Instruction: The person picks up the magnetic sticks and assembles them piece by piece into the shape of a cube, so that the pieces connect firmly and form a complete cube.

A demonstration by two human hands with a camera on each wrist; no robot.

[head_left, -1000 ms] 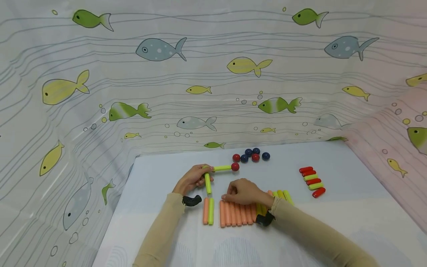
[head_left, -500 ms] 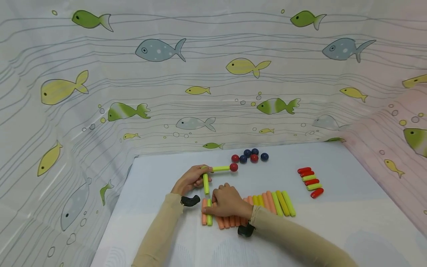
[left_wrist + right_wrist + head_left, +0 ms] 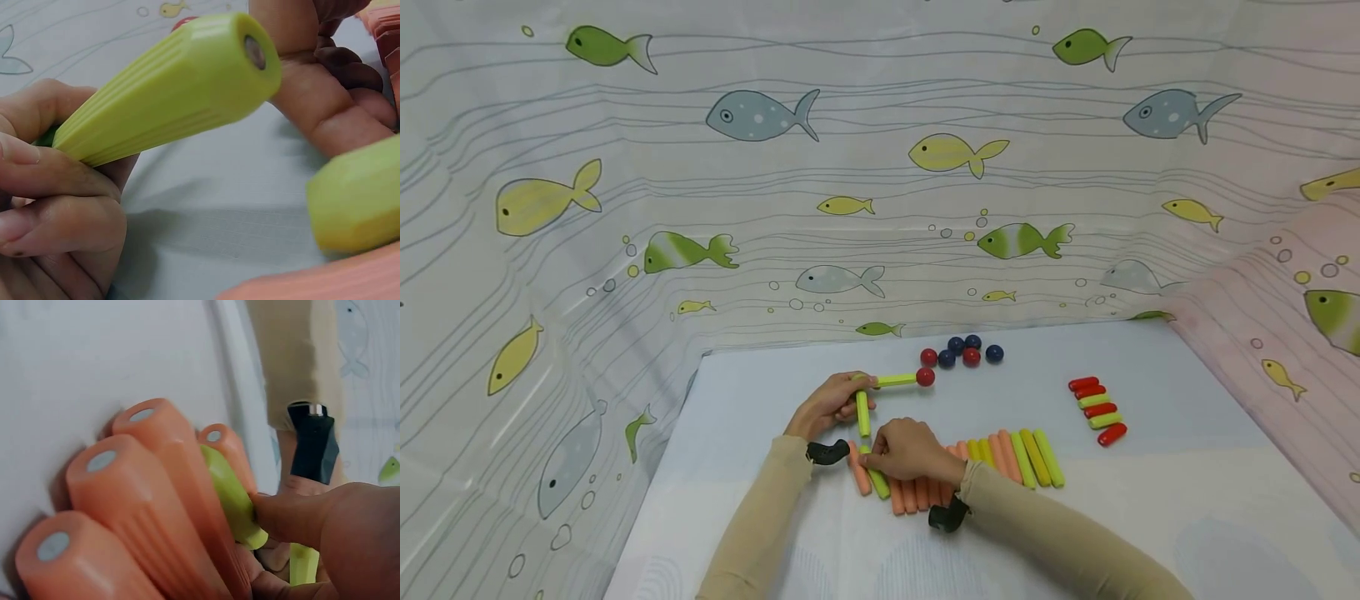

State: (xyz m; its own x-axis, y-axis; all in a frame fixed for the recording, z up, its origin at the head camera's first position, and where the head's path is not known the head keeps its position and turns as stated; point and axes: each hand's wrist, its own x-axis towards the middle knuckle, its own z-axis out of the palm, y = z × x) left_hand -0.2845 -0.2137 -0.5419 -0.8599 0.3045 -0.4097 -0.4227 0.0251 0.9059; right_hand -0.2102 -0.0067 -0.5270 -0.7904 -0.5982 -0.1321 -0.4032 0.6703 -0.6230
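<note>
My left hand [image 3: 835, 402] holds a joined piece of two yellow-green magnetic sticks. One stick [image 3: 862, 414] points toward me, its metal end showing in the left wrist view. The other stick [image 3: 897, 380] runs right to a red ball [image 3: 926, 377]. Fingers mostly hide the joint; a dark green bit [image 3: 47, 137] shows there. My right hand [image 3: 907, 450] pinches a loose yellow-green stick [image 3: 877, 482] lying tilted on the table; its thumb [image 3: 290, 515] presses the stick's side in the right wrist view. Left of it lies an orange stick [image 3: 859, 471], also tilted.
A row of orange sticks [image 3: 910, 497] lies partly under my right hand and continues rightward with yellow sticks [image 3: 1036, 458]. Red and dark blue balls [image 3: 972, 357] sit at the back. Short red and yellow-green sticks [image 3: 1100, 410] lie at the right on the white table [image 3: 715, 467].
My right hand has moved left from the orange row to the loose yellow-green stick and pinched it. That stick and the orange one beside it have tilted. My left hand stays nearly still.
</note>
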